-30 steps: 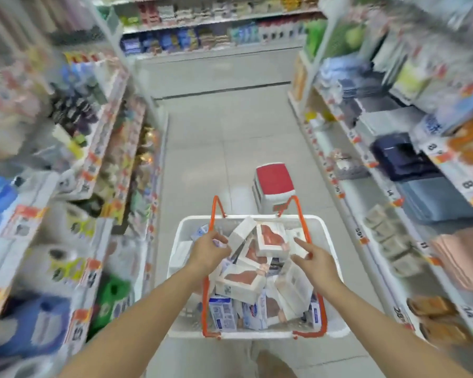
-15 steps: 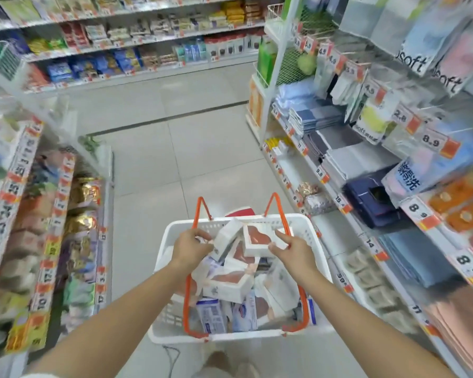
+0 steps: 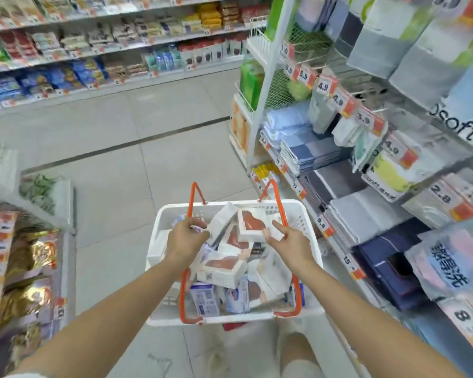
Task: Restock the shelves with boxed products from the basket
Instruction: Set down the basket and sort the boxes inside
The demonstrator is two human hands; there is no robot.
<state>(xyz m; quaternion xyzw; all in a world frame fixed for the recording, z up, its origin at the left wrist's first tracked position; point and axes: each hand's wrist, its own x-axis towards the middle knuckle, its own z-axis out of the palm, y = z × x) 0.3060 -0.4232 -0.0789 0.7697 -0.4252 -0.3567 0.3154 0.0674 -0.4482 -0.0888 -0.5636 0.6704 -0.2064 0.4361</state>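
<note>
Over the basket [image 3: 309,222] — left hand [image 3: 186,237] grips a packet, right hand [image 3: 290,238] pinches the box [image 3: 253,225].

The basket [image 3: 236,317] sits at lower centre of the frame, full of boxes [image 3: 221,270]. Both hands reach into it, the left hand [image 3: 185,238] left of the right hand [image 3: 290,244]. Shelves [image 3: 339,170] fill the right side; a far shelf [image 3: 107,50] runs across the top.

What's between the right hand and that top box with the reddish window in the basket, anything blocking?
Nothing visible. The right hand is already at the near right corner of the top box, fingertips touching it. The box lies on top of the pile in the basket, between the orange handles, uncovered.
</note>
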